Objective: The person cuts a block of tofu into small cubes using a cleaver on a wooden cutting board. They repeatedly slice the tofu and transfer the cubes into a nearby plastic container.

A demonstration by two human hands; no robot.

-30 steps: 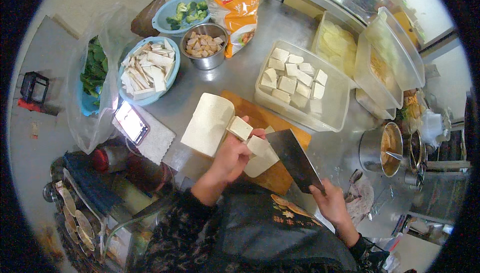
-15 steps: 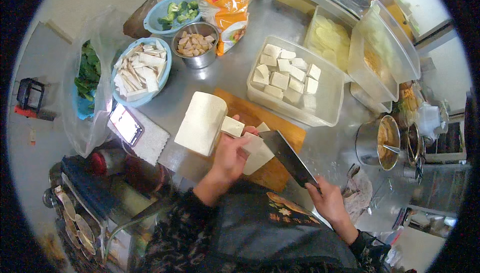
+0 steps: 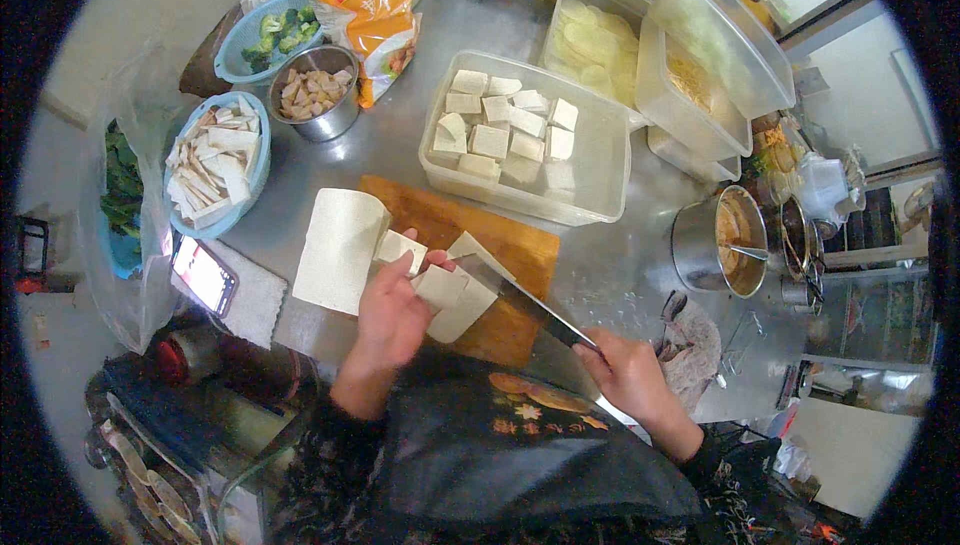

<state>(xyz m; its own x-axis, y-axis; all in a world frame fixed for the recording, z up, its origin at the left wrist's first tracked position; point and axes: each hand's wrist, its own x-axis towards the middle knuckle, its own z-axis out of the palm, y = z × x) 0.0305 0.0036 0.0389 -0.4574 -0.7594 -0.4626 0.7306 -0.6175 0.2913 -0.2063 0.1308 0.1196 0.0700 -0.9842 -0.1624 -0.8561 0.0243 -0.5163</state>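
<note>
My right hand (image 3: 632, 375) grips the handle of a cleaver (image 3: 540, 313), whose dark blade is turned nearly edge-on. The blade's far end touches white tofu slices (image 3: 470, 311) on a wooden cutting board (image 3: 515, 240). Left of the blade, my left hand (image 3: 392, 317) has its fingers curled around a small tofu piece (image 3: 440, 288); part of the grip is hidden. Beside its thumb sits another tofu chunk (image 3: 402, 251), against a large tofu block (image 3: 340, 250) at the board's left edge.
Beyond the board, a clear plastic tub (image 3: 590, 207) holds several tofu pieces. Toward the left stand a steel bowl (image 3: 335, 125) of diced food, blue baskets and a phone (image 3: 205, 273) on a cloth. To the right are a steel pot (image 3: 690, 245) and a crumpled rag (image 3: 690, 345).
The whole view has shifted, so things appear farther left. The cleaver has turned from showing its broad face to nearly edge-on. My left hand stays at the small tofu piece.
</note>
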